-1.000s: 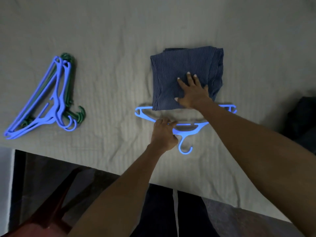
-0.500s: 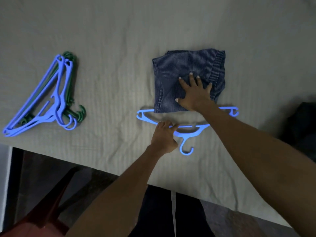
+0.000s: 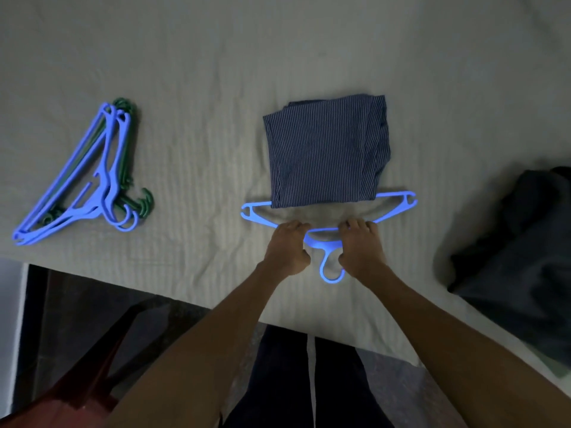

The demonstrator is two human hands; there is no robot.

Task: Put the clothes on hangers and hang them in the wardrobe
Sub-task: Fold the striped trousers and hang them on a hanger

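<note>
Surface: pale bedsheet (image 3: 309, 41), lightly wrinkled, is used as a flat working place near its front edge.
Garment: striped folded garment (image 3: 324, 152) is laid over the lower bar of the blue hanger (image 3: 327, 242), probably so that it hangs folded in half.
Hanger: laid flat, hook towards the person, so both shoulders can be reached.
Left hand: left hand (image 3: 289, 250) is curled around the left shoulder.
Right hand: right hand (image 3: 360, 248) is curled around the right shoulder, close beside the hook.
Arms: both are stretched forward, near each other.
Spare hangers: pile of hangers (image 3: 89, 183) is kept well apart, at the left.
Dark clothes: dark heap (image 3: 519, 254) waits at the right.
</note>
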